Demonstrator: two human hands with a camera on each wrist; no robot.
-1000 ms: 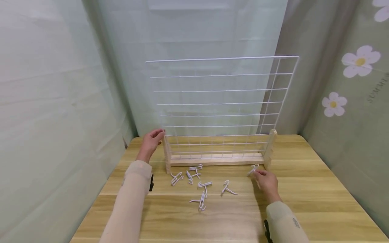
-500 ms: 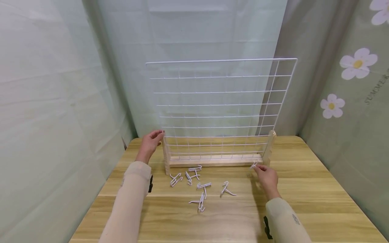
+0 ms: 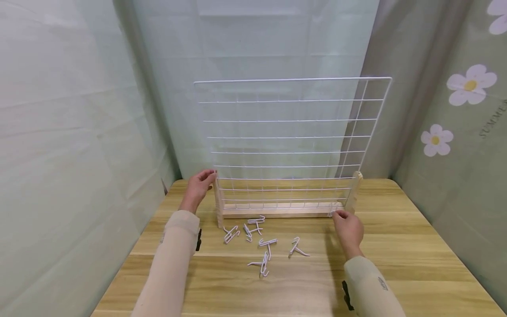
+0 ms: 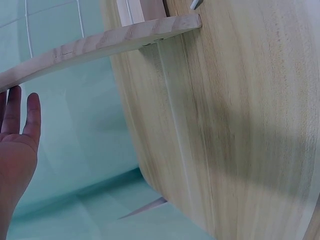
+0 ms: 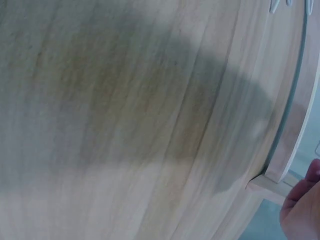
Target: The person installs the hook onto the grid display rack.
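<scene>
A white wire grid rack (image 3: 293, 138) stands upright in a wooden base. My left hand (image 3: 197, 188) holds its left side at the top of the wooden post (image 3: 219, 204). In the left wrist view, fingers (image 4: 33, 112) reach up against the post's outer side, and the thumb is hidden. With thumb and fingertips, my right hand (image 3: 348, 231) pinches a white wire hook (image 3: 332, 211) in front of the grid's lower right corner; the fingers cover part of it. In the right wrist view only part of the right hand (image 5: 303, 210) shows, beside the wooden base (image 5: 287, 150).
Several white wire hooks lie loose on the wooden table (image 3: 412, 255), among them a hook (image 3: 263, 264) nearest the front and another hook (image 3: 297, 248) to the right. Pale green curtains (image 3: 79, 154) hang at the back and both sides.
My right hand has moved the hook up and forward from over the table to the grid's lower right. The left hand has stayed at the left post.
</scene>
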